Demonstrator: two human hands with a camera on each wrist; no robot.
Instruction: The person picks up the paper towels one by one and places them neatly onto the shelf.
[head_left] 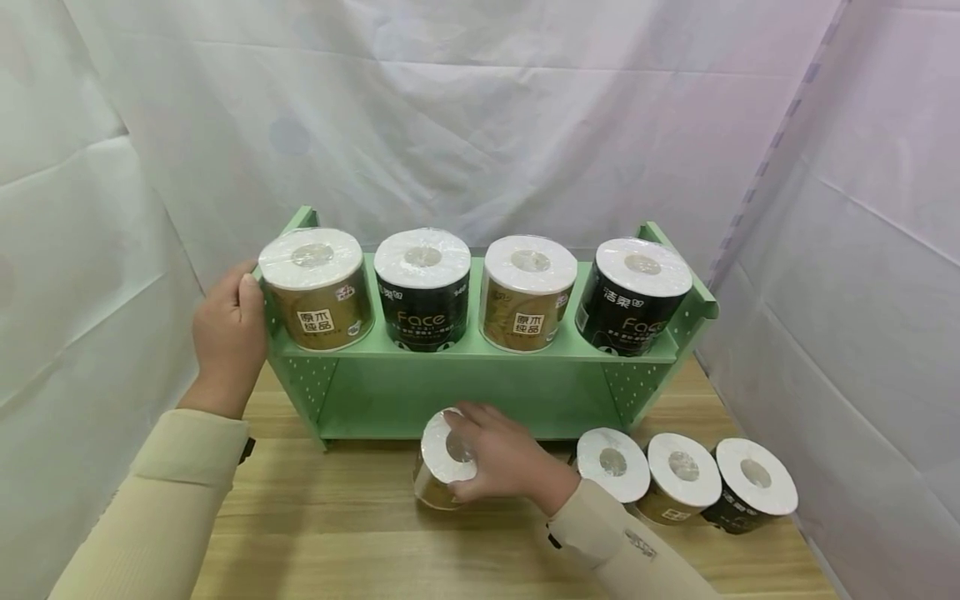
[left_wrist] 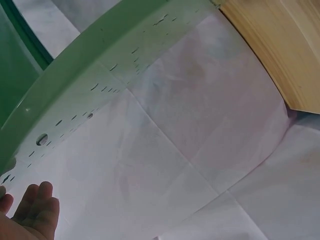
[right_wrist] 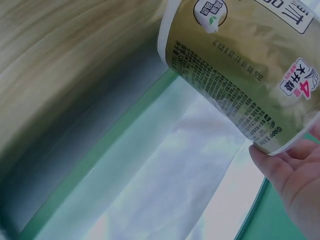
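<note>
My left hand (head_left: pixel 228 329) holds the front upper corner of the left side panel of a green two-tier shelf (head_left: pixel 480 357). In the left wrist view, its fingers (left_wrist: pixel 37 210) lie beside the perforated panel. My right hand (head_left: pixel 498 454) grips a gold-wrapped toilet roll (head_left: pixel 435 483) with a white top, tilted slightly in front of the lower tier. The right wrist view shows this gold roll (right_wrist: pixel 235 75) with fingertips at its end. On the upper tier, a gold roll (head_left: pixel 318 312), a black roll (head_left: pixel 422 308), another gold roll (head_left: pixel 525 312) and another black roll (head_left: pixel 630 308) stand in a row.
Right of the right hand, a partly hidden roll (head_left: pixel 611 467), a gold roll (head_left: pixel 678 479) and a black roll (head_left: pixel 750 487) stand close together on the wooden table (head_left: pixel 337 533). White cloth (head_left: pixel 480 125) hangs behind the shelf and along both sides.
</note>
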